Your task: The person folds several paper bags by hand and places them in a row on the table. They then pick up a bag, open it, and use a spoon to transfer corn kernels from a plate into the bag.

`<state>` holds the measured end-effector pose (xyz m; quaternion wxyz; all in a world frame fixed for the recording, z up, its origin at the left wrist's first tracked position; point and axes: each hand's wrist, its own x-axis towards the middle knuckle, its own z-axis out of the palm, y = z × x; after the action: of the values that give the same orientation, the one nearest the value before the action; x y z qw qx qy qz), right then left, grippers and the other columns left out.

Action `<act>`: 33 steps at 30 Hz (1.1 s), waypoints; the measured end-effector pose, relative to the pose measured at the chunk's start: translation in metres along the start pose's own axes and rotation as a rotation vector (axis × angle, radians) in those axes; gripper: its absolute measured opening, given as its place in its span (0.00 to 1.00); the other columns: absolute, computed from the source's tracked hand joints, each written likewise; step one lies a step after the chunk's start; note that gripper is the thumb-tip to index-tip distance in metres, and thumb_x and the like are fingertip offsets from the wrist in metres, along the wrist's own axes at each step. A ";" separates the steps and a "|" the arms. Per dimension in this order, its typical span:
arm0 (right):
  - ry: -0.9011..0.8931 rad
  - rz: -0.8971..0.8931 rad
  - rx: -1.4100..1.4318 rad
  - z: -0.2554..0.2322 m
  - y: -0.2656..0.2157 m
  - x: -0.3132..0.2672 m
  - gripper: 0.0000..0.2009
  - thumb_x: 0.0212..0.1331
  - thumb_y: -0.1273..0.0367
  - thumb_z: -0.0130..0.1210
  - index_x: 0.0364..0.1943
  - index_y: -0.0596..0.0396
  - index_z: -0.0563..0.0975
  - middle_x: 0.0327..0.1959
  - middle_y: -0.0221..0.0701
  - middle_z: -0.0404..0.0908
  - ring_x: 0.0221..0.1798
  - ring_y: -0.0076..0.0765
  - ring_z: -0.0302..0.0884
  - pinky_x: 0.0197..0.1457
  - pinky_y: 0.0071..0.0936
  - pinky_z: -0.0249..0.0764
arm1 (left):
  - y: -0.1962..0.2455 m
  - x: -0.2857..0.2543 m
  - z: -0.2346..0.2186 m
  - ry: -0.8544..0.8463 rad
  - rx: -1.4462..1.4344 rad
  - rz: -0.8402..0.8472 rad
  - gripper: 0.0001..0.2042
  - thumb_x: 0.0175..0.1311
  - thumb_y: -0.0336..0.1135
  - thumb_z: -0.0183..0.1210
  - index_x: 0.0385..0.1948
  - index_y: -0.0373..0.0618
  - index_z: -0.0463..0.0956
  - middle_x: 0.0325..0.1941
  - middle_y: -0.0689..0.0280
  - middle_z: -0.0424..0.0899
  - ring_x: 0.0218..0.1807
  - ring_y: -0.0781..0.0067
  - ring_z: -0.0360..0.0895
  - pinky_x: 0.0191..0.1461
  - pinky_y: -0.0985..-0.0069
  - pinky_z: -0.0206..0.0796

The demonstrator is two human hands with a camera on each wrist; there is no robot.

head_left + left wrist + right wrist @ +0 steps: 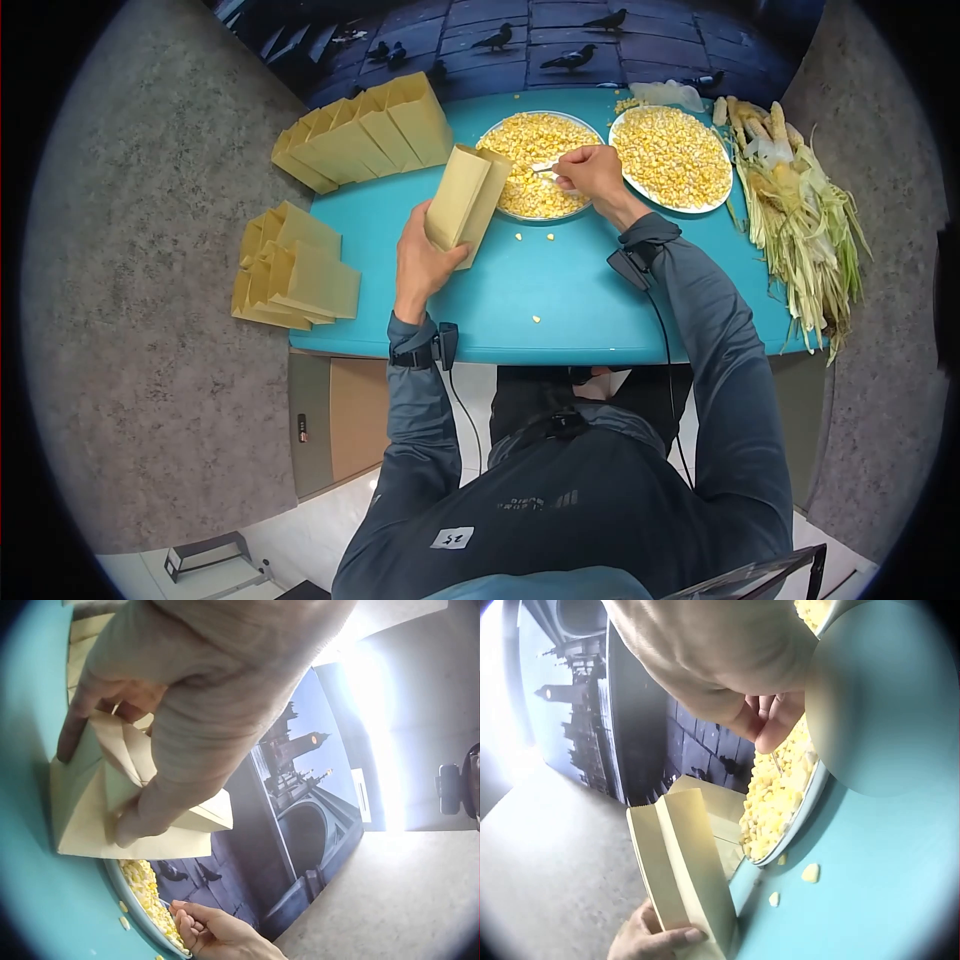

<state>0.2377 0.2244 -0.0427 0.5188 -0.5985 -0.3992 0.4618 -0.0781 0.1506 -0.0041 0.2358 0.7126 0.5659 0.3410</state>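
Note:
My left hand (428,262) grips a tan paper bag (466,205) low down, thumb on one side and fingers on the other. The bag is tilted, its top end beside the rim of the left plate of corn kernels (540,205). Over that plate my right hand (592,172) pinches the thin handle of a spoon (543,168), whose bowl end is down among the kernels. In the right wrist view the handle (777,761) shows below the fingertips. The bag's folded end (127,750) appears under the left hand in the left wrist view.
A second plate of kernels (672,160) stands to the right, near a heap of corn husks and cobs (800,230). Several more paper bags stand at the back left (365,130) and front left (295,270). Loose kernels (536,319) lie on the teal table (590,325).

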 end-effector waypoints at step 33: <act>0.252 -0.654 -0.304 -0.042 -0.069 -0.102 0.05 0.60 0.72 0.70 0.37 0.60 0.90 0.28 0.34 0.91 0.29 0.24 0.87 0.35 0.25 0.80 | 0.026 -0.025 0.023 0.065 -0.083 -0.054 0.41 0.49 0.34 0.82 0.69 0.39 0.72 0.60 0.48 0.87 0.62 0.46 0.86 0.66 0.59 0.78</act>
<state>0.2527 0.1256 0.0408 0.5892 -0.5617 -0.5661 0.1299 -0.0471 0.1206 -0.0057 0.2556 0.6754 0.5776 0.3807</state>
